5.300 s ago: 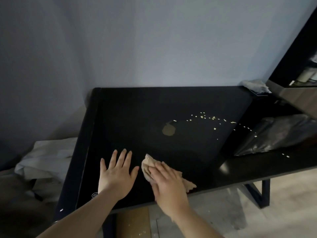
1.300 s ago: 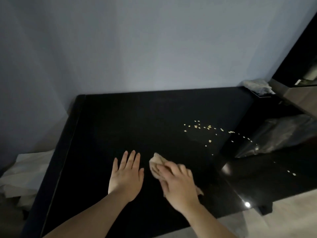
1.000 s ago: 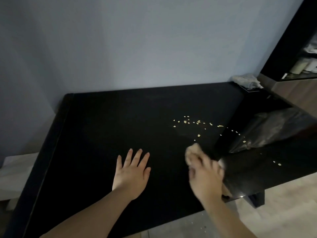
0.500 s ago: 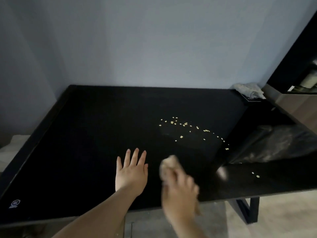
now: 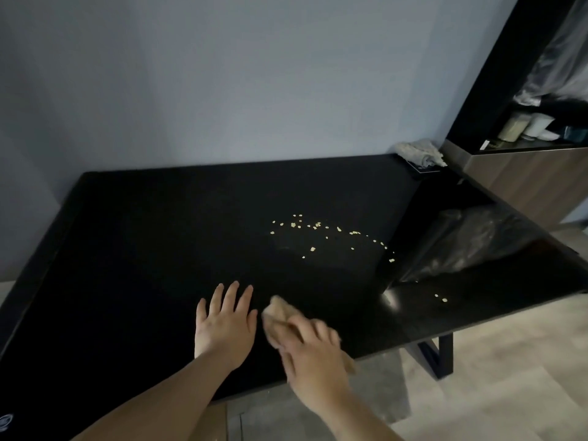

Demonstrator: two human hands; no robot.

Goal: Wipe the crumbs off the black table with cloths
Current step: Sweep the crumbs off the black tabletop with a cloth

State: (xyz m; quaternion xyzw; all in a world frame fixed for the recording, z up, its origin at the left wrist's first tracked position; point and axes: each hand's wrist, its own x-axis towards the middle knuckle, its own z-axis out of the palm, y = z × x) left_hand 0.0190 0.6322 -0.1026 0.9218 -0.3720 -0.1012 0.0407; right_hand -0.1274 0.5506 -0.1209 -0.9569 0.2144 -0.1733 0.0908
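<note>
Pressing a crumpled tan cloth [image 5: 280, 313] onto a black table [image 5: 143, 249], a person's right hand [image 5: 313, 351] lies on top of it near the front edge. The cloth shows beyond the fingertips and again by the wrist. The hand is blurred, so I cannot tell whether its fingers curl round the cloth or only lie flat over it. The left hand [image 5: 227, 323] rests just beside the cloth, palm down on the bare tabletop, fingers straight and spread, holding nothing. The crumbs [image 5: 318, 230], small and pale, lie ahead of the cloth and to its right, farther from the person and well apart from it. They form a loose band running from left to right, its right end slanting nearer toward a sheet of clear plastic [image 5: 471, 246] on the table's right side. A few stray crumbs [image 5: 440, 298] sit near the front right edge. The right hand, with the cloth, is the nearer one, so the next stroke probably means reaching forward and rightward past the band's far side. A second cloth [image 5: 420, 152] lies untouched at the far right corner.
</note>
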